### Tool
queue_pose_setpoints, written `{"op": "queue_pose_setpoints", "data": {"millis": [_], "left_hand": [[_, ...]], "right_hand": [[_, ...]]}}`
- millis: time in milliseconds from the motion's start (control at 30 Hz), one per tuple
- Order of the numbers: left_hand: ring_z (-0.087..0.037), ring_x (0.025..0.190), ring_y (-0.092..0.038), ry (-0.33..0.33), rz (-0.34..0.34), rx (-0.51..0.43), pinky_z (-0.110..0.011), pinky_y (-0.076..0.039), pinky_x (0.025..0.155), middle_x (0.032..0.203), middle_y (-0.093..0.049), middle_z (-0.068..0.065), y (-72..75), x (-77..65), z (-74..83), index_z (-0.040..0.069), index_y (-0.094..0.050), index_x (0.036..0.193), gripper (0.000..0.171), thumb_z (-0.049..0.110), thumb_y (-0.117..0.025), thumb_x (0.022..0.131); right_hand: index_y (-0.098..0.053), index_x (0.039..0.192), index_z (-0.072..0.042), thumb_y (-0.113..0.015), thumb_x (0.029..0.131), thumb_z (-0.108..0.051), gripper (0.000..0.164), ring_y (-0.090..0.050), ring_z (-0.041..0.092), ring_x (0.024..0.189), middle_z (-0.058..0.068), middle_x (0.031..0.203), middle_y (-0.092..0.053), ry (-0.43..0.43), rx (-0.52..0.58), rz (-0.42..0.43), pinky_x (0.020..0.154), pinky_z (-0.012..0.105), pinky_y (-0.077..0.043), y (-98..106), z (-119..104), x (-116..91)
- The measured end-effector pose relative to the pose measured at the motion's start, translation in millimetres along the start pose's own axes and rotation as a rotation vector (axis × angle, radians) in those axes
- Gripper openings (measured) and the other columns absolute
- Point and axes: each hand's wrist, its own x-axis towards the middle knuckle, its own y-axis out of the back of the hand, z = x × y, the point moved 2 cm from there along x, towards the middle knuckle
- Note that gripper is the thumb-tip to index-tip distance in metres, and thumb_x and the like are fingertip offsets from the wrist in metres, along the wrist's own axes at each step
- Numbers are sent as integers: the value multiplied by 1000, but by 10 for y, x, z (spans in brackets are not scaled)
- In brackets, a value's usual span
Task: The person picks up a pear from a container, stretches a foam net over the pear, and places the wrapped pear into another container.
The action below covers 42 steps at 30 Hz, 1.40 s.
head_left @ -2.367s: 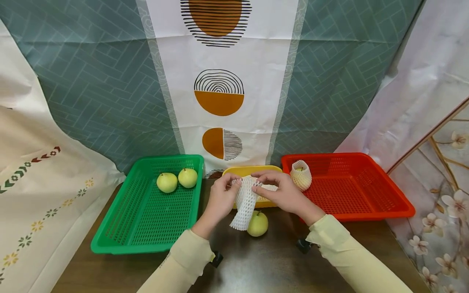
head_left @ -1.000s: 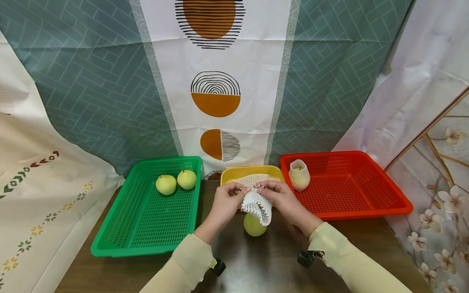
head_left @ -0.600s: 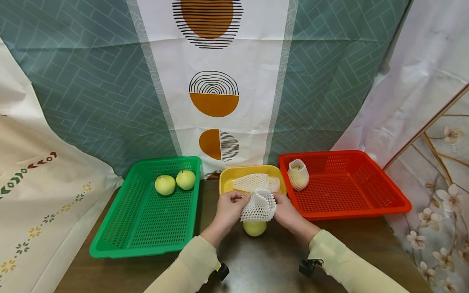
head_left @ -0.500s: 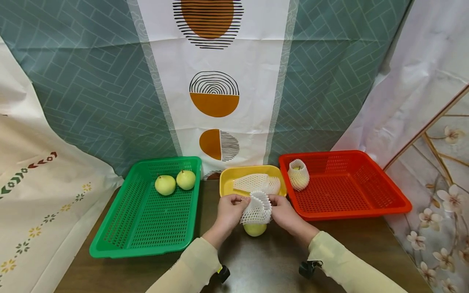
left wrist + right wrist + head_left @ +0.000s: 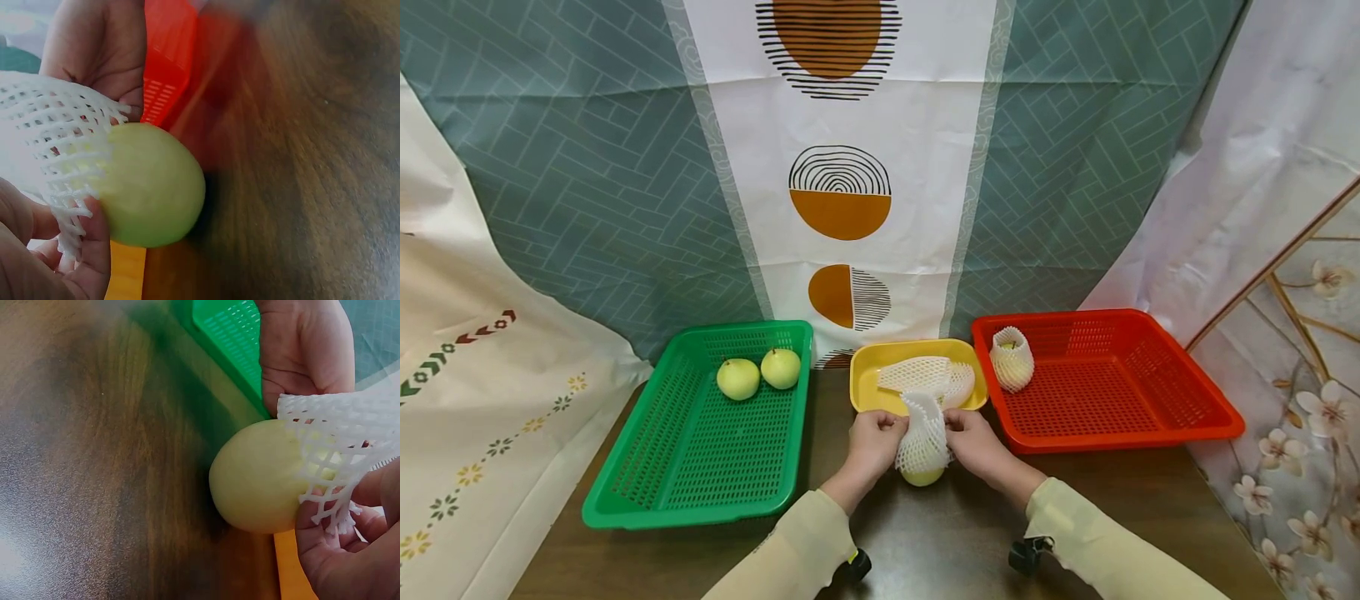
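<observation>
A pale green pear (image 5: 156, 187) stands on the table, its upper part covered by a white foam fruit net (image 5: 922, 437). On the left side of the net my left hand (image 5: 872, 446) pinches its lower edge between thumb and fingers. My right hand (image 5: 977, 446) grips the edge on the opposite side. In the right wrist view the net (image 5: 337, 444) reaches partway down the pear (image 5: 256, 481), whose lower part is bare. The net's top stands up in a loose sleeve above the fruit.
Behind the hands, a yellow tray (image 5: 868, 358) holds more foam nets (image 5: 917, 375). At left is a green basket (image 5: 700, 508) with two bare pears (image 5: 738, 379). The red basket (image 5: 1210, 425) at right holds a netted pear (image 5: 1012, 362). The brown table (image 5: 940, 550) runs in front.
The net, earlier held folded above the pear, has been spread and drawn down over its upper part. Both hands have come lower and nearer the front, one on each side.
</observation>
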Motion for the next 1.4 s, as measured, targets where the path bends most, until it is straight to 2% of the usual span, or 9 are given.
{"op": "queue_pose_setpoints", "data": {"millis": [433,600,767,867,967,1067,1133,1267,1400], "left_hand": [[-11,56,-53,-8,7,128,-25,-44,48,62,-59,1,-20,38,-162,9,-68,68,23,22,-64,87],[-11,55,-52,-8,20,155,-24,-44,49,61,-59,1,-18,39,-204,9,-68,68,23,23,-65,87],[-13,63,-56,-33,-17,255,-27,-46,54,69,-64,0,36,26,-185,11,-70,78,20,26,-63,88],[-17,77,-61,-67,-67,310,-31,-49,64,84,-68,-3,115,-4,-113,8,-70,93,16,19,-60,89],[-23,93,-62,-105,-148,318,-38,-50,77,99,-67,-10,207,-49,-1,3,-65,109,24,7,-54,88],[-29,103,-60,-143,-267,305,-44,-50,87,111,-63,-19,273,-101,115,-3,-57,120,37,-3,-51,83],[-32,109,-58,-150,-352,298,-45,-49,91,119,-59,-20,291,-142,188,-4,-50,127,48,-5,-56,79],[-28,109,-58,-178,-475,293,-43,-49,91,122,-60,-15,276,-195,282,-1,-49,128,65,2,-76,69],[-20,103,-60,-196,-502,284,-37,-50,87,114,-64,-5,224,-188,268,6,-56,122,65,23,-85,66]], "right_hand": [[-65,93,-4,-51,87,-3,16,-48,15,63,3,72,-54,3,-78,38,55,27,-41,-34,134,29],[-65,99,-2,-54,87,-4,16,-53,14,68,5,79,-60,1,-68,26,59,30,-49,-23,171,17],[-64,107,-6,-57,88,-10,20,-60,17,77,6,92,-65,-20,-71,12,67,37,-53,44,164,-12],[-62,112,-8,-57,87,-6,26,-62,23,90,6,103,-66,21,-107,-6,75,38,-53,106,123,-36],[-59,119,-11,-57,81,1,39,-61,26,105,5,116,-63,86,-158,-43,85,39,-52,162,68,-74],[-53,126,-14,-64,77,0,52,-58,25,113,3,125,-58,162,-234,-114,92,41,-50,190,30,-129],[-49,131,-15,-70,75,-3,60,-56,24,117,3,130,-55,211,-249,-183,94,44,-48,185,16,-168],[-41,137,-17,-79,74,-20,74,-54,24,121,2,136,-50,270,-216,-317,97,45,-46,141,13,-200],[-44,134,-25,-78,74,-38,70,-56,19,119,-4,133,-53,287,-220,-320,96,43,-47,94,29,-171]]}}
